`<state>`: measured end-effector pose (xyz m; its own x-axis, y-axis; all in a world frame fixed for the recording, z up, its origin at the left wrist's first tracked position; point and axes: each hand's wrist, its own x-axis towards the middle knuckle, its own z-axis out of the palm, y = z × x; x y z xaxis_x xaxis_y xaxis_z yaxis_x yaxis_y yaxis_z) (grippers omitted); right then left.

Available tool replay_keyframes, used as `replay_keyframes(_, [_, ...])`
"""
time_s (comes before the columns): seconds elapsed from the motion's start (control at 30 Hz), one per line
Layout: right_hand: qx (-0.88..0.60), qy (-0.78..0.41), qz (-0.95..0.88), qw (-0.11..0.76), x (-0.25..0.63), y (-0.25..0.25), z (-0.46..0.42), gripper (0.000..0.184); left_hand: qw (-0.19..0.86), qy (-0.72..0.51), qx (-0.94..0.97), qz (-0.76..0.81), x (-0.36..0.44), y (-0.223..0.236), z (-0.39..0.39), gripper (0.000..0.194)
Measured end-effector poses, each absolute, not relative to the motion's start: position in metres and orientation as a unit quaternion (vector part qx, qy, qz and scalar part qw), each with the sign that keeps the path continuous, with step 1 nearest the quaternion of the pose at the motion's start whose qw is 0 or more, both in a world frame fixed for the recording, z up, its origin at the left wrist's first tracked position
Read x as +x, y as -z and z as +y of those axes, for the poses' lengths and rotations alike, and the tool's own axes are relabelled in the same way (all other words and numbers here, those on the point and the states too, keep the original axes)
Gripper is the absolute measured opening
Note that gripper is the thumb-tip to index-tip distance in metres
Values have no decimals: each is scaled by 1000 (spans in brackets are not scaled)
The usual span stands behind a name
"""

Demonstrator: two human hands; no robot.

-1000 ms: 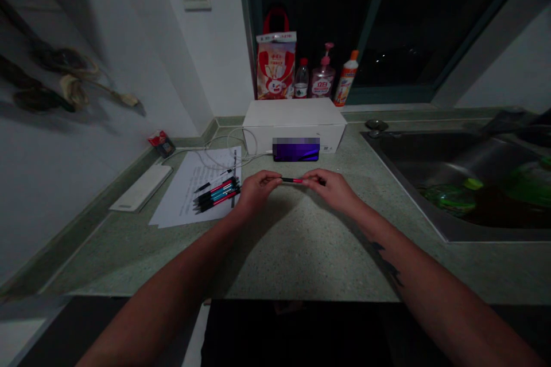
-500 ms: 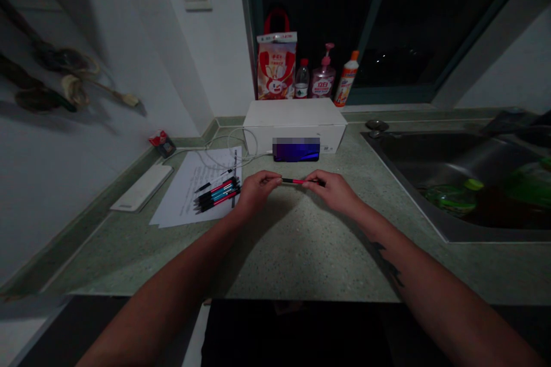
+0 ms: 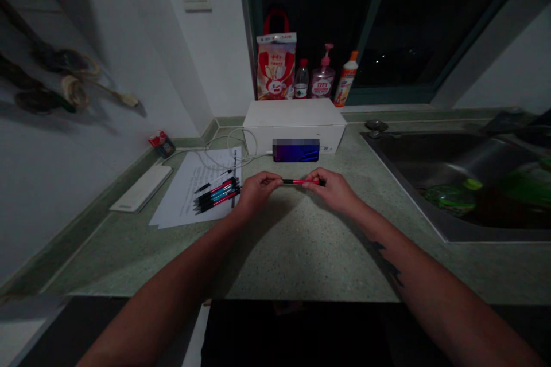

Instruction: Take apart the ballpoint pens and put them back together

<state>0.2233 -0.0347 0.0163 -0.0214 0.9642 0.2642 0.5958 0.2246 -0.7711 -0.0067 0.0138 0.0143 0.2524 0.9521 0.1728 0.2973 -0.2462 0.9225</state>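
Observation:
A red and black pen [image 3: 297, 182] is held level over the counter between my two hands. The fingertips of my left hand [image 3: 257, 190] pinch its black end. My right hand [image 3: 332, 188] grips the red barrel near the other end, where a bit of black shows at the fingers. Left of my left hand, several pens [image 3: 216, 195] with red, blue and black barrels lie together on printed paper sheets [image 3: 172, 206]. Small black pieces [image 3: 202, 187] lie beside them.
Behind my hands a phone [image 3: 296, 152] leans on a white box [image 3: 295, 113], with a white cable running left. A white flat device [image 3: 142, 187] lies by the left wall. To the right is a sink [image 3: 404, 183] holding green bottles. Bottles and a bag [image 3: 276, 69] stand behind the box.
My right-hand fingers have shifted slightly on the pen, and a little more of the red barrel shows. The left hand stays almost in place.

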Motion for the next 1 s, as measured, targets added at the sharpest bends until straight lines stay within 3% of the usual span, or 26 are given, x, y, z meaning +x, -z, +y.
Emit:
replay_keyframes(0.17, [-570, -253, -659, 420, 227, -21, -33, 17, 402, -390, 694, 453, -7, -12, 13, 10])
replay_keyframes(0.3, [-553, -318, -587, 499, 232, -28, -30, 32, 426, -349, 706, 445, -4, -12, 10, 7])
replay_keyframes(0.43, [-506, -388, -537, 552, 227, -31, -30, 42, 522, -274, 718, 369, 0, -8, 1, 13])
replay_keyframes(0.53, [-471, -458, -508, 557, 217, -28, -33, 52, 568, -226, 730, 304, 3, -6, -8, 12])
replay_keyframes(0.63, [-466, -474, -498, 556, 212, -25, -35, 64, 551, -224, 746, 298, 4, -7, -10, 10])
replay_keyframes(0.8, [-472, -454, -483, 582, 217, -24, -32, 55, 512, -280, 733, 351, 1, -8, -1, 14])
replay_keyframes(1.0, [-464, -456, -484, 585, 218, -28, -33, 58, 510, -287, 727, 358, -1, -5, 3, 15])
